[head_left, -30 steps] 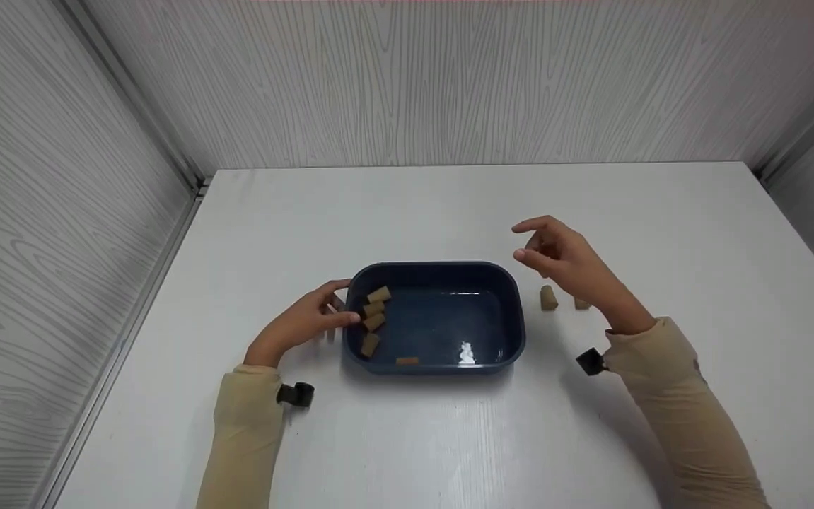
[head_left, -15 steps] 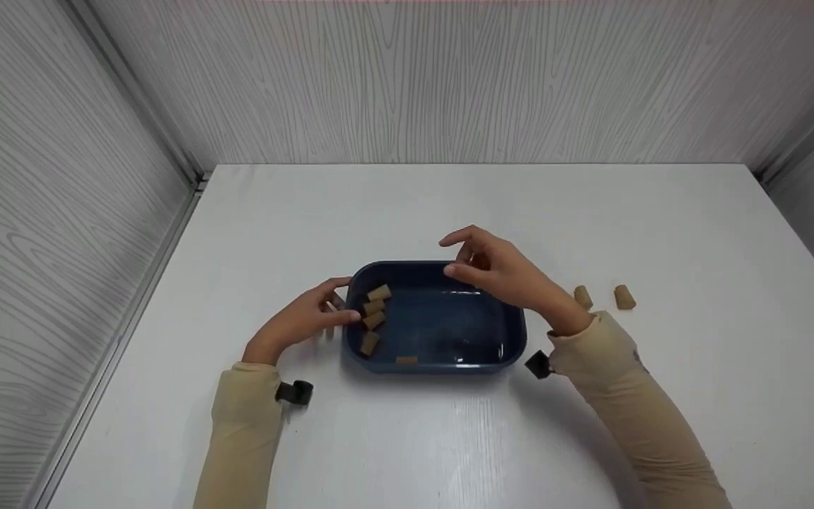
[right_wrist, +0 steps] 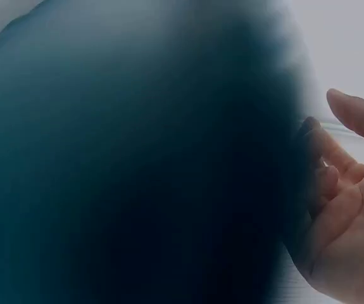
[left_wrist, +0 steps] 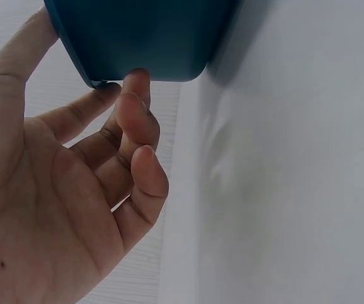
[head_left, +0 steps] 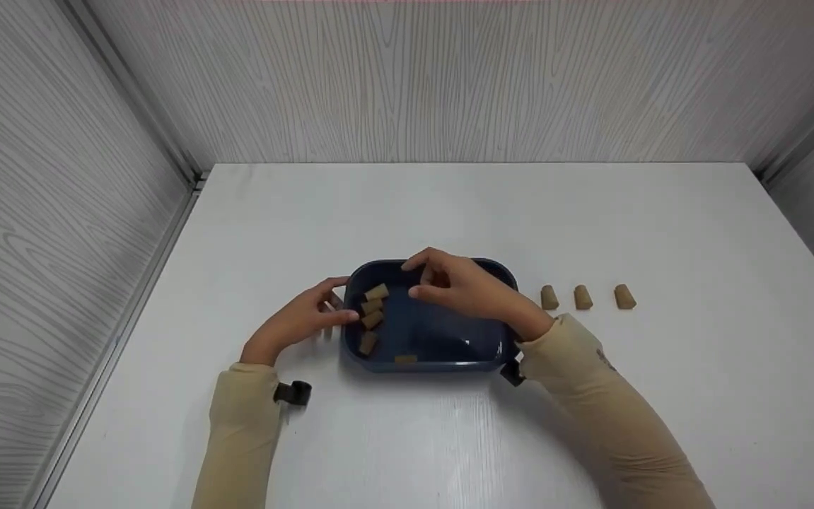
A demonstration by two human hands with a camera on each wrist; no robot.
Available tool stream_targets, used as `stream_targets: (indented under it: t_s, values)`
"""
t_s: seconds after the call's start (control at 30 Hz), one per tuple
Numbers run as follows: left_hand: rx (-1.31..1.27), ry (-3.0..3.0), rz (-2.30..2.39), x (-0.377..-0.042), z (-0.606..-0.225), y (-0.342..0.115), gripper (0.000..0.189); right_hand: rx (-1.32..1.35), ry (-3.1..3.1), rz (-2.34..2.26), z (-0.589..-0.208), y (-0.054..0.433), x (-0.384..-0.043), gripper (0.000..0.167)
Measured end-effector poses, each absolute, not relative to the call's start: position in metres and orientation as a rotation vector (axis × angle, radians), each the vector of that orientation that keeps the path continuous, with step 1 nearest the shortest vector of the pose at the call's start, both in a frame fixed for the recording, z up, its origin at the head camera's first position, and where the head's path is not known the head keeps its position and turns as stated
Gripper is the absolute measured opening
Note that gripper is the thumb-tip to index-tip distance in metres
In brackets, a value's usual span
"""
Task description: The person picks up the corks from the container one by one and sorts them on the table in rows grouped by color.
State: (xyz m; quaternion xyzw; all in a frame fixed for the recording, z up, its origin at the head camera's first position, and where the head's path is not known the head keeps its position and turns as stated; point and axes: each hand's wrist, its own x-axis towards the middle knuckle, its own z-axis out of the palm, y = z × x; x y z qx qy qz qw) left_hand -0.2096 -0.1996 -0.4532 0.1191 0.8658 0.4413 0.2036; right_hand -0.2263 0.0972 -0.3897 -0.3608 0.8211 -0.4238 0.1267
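A dark blue rectangular dish (head_left: 442,367) sits mid-table. My left hand (head_left: 302,319) grips its left end, thumb over the rim and the other fingers along the outer wall. In the left wrist view the fingertips (left_wrist: 137,117) curl by the dish's end. Several tapered tan corks (head_left: 373,320) lie inside, bunched near that end. A small flat tan patch (head_left: 405,359) shows by the near wall; I cannot tell what it is. Over the dish's middle hovers my right hand (head_left: 467,288), thumb and forefinger apart with nothing between them. In the right wrist view the dish (right_wrist: 106,190) partly hides that hand.
Three more corks (head_left: 583,297) stand in a spaced row on the white table (head_left: 407,438), right of the dish. Pale wood-grain panels (head_left: 407,85) rise behind and at both sides. The right forearm (head_left: 612,417) crosses the table's near right part.
My right hand has moved left, from above the corks on the right to over the dish, uncovering all three corks. The left hand keeps its hold on the dish.
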Motion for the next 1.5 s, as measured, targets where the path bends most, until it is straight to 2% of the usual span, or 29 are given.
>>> stream_targets:
  t_s: [0.5,0.77,1.03,1.23,1.5]
  values:
    - [0.322,2.423,1.218,-0.209,-0.453,-0.199,0.078,-1.069,2.354,-1.131,-0.379,0.093,-0.216,0.036]
    - [0.325,2.414,1.211,-0.21,-0.452,-0.198,0.077,-1.125,2.337,-1.129,-0.359,0.093,-0.21,0.035]
    - [0.324,2.409,1.225,-0.211,-0.454,-0.198,0.073,-1.2,2.342,-1.12,-0.342,0.081,-0.22,0.032]
    - [0.304,2.404,1.228,-0.212,-0.455,-0.199,0.07,-1.162,2.355,-1.097,-0.346,0.069,-0.237,0.032]
    - [0.33,2.378,1.263,-0.212,-0.454,-0.199,0.072,-1.182,2.278,-1.063,-0.37,0.053,-0.251,0.037]
